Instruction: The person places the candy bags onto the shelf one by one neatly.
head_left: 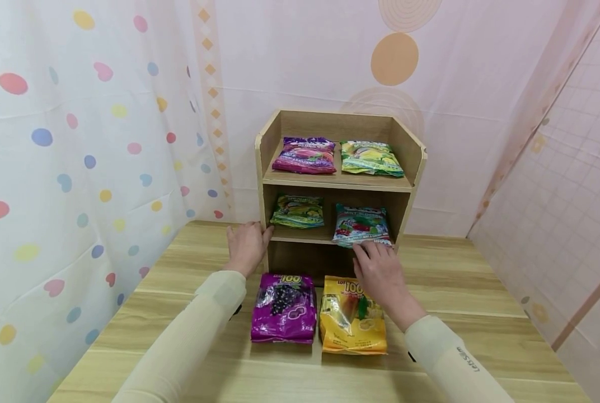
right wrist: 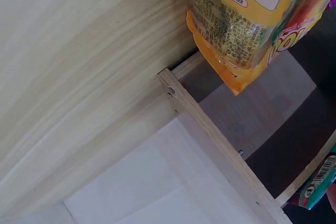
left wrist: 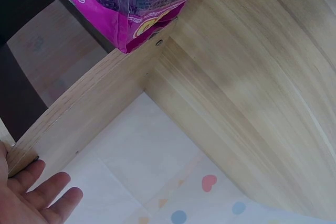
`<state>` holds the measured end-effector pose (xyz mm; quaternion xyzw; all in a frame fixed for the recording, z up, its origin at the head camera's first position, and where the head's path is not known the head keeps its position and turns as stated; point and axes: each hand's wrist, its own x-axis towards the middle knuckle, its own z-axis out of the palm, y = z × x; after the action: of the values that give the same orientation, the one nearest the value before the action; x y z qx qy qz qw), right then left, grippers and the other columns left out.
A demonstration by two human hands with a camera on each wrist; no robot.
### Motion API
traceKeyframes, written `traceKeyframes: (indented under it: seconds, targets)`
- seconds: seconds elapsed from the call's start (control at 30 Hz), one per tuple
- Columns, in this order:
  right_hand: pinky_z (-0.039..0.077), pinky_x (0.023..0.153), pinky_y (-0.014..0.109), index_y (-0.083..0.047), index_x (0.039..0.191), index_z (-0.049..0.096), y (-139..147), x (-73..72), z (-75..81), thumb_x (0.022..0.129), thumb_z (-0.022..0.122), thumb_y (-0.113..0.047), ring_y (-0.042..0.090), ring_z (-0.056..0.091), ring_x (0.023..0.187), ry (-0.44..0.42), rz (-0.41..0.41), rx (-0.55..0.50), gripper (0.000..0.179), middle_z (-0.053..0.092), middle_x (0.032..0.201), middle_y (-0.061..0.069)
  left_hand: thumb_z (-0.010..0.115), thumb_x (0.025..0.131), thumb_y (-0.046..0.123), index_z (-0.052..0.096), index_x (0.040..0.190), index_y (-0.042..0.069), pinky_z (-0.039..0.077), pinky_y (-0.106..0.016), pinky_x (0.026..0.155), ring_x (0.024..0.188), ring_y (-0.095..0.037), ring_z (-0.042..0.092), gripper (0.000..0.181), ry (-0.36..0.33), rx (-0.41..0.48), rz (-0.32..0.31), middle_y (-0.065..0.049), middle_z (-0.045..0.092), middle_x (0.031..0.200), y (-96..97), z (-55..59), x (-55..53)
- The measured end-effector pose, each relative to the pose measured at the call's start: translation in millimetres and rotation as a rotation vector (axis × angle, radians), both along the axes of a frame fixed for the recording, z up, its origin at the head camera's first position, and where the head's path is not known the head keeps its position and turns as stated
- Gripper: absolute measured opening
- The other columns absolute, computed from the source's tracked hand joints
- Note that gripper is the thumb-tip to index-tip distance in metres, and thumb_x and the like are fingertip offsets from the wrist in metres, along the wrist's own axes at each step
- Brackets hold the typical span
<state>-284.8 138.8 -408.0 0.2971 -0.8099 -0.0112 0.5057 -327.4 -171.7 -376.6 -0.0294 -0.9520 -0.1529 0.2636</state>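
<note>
My left hand (head_left: 247, 246) grips the front edge of the left side panel of a small wooden shelf (head_left: 337, 183). In the left wrist view, several fingers lie along the panel's outer face, and the thumb is mostly cut off. At the right of the middle tier, my right hand (head_left: 379, 271) holds the front edge of a teal mint candy bag (head_left: 362, 224), which juts slightly past the board. A corner of that candy bag (right wrist: 317, 182) shows in the right wrist view beside one fingertip; the other fingers are hidden there.
A green candy bag (head_left: 298, 211) lies left on the middle tier. The top tier bears a purple-pink candy bag (head_left: 307, 155) and a yellow-green one (head_left: 371, 158). Before the bottom tier stand a purple candy bag (head_left: 284, 308) and a yellow candy bag (head_left: 352, 322) on the wooden table (head_left: 456, 336).
</note>
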Motion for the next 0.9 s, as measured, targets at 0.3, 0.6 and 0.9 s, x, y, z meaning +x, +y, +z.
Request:
traceKeyframes:
  seconds: [0.3, 0.6, 0.9]
  targets:
    - [0.056, 0.076, 0.046, -0.002, 0.12, 0.068, -0.2, -0.1, -2.5, 0.086, 0.074, -0.02, 0.034, 0.063, 0.096, -0.079, -0.082, 0.009, 0.039, 0.065, 0.113, 0.017, 0.049, 0.104, 0.041, 0.062, 0.075, 0.006, 0.021, -0.069, 0.108, 0.104, -0.039, 0.063, 0.047, -0.001, -0.001, 0.001, -0.018, 0.07, 0.098, -0.1, 0.2, -0.3]
    - [0.051, 0.091, 0.05, -0.003, 0.128, 0.064, -1.2, -0.7, -3.3, 0.087, 0.074, -0.024, 0.036, 0.059, 0.111, -0.186, -0.141, 0.025, 0.047, 0.06, 0.128, 0.018, 0.05, 0.104, 0.041, 0.061, 0.073, 0.007, 0.024, -0.068, 0.107, 0.101, -0.039, 0.064, 0.047, 0.01, -0.01, 0.006, -0.017, 0.07, 0.094, -0.2, -0.5, -0.7]
    - [0.048, 0.095, 0.05, -0.006, 0.129, 0.064, -3.2, -0.7, -4.9, 0.09, 0.071, -0.026, 0.034, 0.061, 0.11, -0.189, -0.156, 0.057, 0.045, 0.064, 0.124, 0.016, 0.049, 0.104, 0.041, 0.061, 0.073, 0.007, 0.023, -0.068, 0.107, 0.101, -0.039, 0.064, 0.047, 0.01, -0.015, 0.005, -0.017, 0.07, 0.094, -0.1, -0.6, -0.1]
